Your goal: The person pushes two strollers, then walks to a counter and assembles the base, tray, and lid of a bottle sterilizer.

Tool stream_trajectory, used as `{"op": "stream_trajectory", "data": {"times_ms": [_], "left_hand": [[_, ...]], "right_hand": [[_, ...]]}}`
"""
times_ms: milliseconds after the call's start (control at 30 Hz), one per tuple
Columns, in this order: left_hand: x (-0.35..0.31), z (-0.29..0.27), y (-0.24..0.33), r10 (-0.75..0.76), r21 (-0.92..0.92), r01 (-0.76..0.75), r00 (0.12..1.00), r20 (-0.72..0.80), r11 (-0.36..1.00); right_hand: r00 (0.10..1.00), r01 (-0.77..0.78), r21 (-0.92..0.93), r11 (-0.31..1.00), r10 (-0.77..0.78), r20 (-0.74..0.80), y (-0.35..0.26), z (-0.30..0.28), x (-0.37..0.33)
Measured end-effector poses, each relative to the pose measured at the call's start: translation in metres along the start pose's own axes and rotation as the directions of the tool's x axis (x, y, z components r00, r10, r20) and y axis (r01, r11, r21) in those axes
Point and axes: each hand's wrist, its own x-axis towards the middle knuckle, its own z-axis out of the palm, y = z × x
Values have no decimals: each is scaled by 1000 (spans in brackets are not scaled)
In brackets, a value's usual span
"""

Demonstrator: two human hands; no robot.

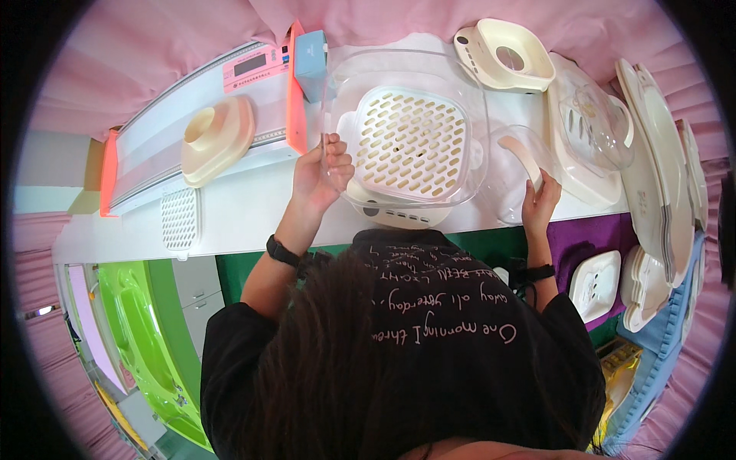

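White counter [230, 215]: left hand [318, 172] grips clear tub [341, 84] rim.

Clear square tub [460, 92] upright over cream slotted tray [410, 142]; cream spoon [530, 161] beside it

Person wears a black short-sleeved shirt [429, 330] with pale handwritten-style lettering. Black band on each wrist, directly behind each hand. Long dark hair.

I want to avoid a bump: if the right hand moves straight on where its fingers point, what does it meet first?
Probably the cream curved piece inside the clear lid, at the right hand's fingertips; depth is unclear.
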Motion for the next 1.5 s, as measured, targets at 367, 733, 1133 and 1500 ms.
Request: {"op": "stream_trajectory", "data": {"times_ms": [367,733,1133,1500], "left_hand": [[13,-9,6,-35,71,44,992,-122,997],[37,-12,8,-151,85,177,956,-251,980],[51,4,-14,476,907,-58,864,-164,418],[55,-44,15,501,984,-117,865,32,138]], "right_hand": [[995,-95,80,992,93,26,14,15,-12],[956,-201,726,658,-30,291,-65,17,55],[819,-545,831,115,283,498,-136,40,72],[782,-605,769,208,338,524,-145,54,76]]}}
